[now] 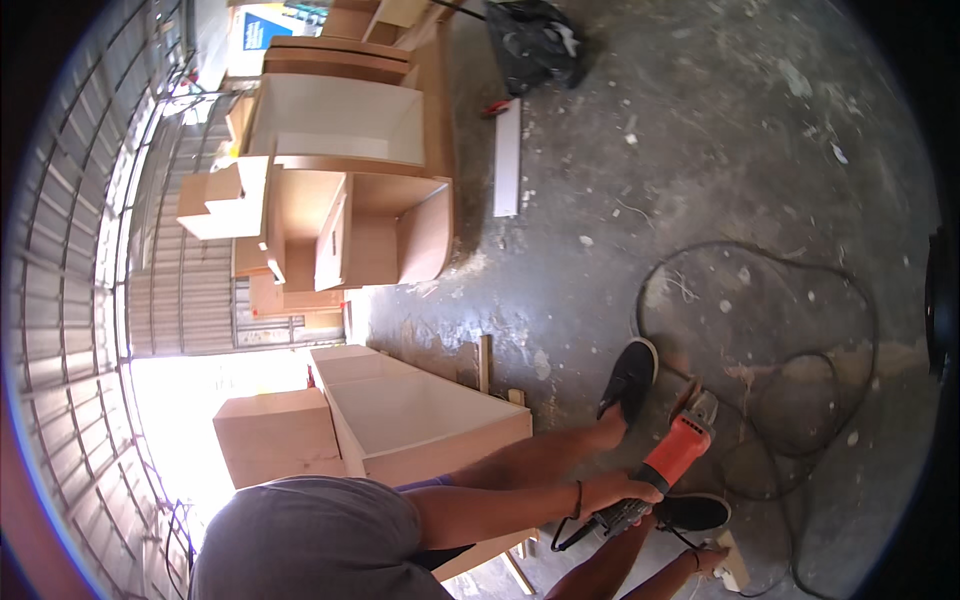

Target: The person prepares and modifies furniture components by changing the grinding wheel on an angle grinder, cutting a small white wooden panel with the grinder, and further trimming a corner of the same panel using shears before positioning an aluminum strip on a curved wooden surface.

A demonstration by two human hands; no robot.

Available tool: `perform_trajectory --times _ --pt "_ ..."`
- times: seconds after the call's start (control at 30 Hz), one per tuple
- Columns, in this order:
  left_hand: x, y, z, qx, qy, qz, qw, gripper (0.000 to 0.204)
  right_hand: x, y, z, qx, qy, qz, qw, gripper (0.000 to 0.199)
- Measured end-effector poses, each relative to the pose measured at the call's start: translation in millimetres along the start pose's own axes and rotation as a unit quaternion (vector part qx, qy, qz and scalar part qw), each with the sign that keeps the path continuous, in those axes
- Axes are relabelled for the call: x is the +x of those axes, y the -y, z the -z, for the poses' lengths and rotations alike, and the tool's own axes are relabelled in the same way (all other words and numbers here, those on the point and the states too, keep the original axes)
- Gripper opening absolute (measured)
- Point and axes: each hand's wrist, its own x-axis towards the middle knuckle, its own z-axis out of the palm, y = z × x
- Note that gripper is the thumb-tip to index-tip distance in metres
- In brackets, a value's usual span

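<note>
My left hand (pixel 622 490) is wrapped round the body of an orange and black angle grinder (pixel 677 450). Its metal head and disc point toward the concrete floor beside my shoes. Lower in the picture, my right hand (pixel 709 561) is closed at a pale, block-like extension socket (pixel 735 566) down on the floor. Whether its fingers also pinch a plug is too small to tell. A black cord hangs from the grinder's rear end. My black shoes (pixel 630 380) stand on either side of the grinder.
A long cable (pixel 760 250) lies looped on the floor. Pale wooden cabinets stand at the left, one an open-fronted cabinet (pixel 410 410) near my legs. Farther off lie a white board (pixel 508 160) and a black bag (pixel 530 45). A wooden box (pixel 275 437) stands by the bright doorway.
</note>
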Motion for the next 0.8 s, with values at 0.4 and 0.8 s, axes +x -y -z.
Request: perform_trajectory --times 0.4,0.8 --pt "10 -10 18 -0.093 0.009 -0.027 0.995 0.042 -292 165 -156 0.253 0.604 -0.076 0.752 0.054" --pt "-8 -24 32 -0.163 0.010 -0.041 0.986 0.042 -226 66 -143 0.057 0.491 -0.137 0.859 0.057"
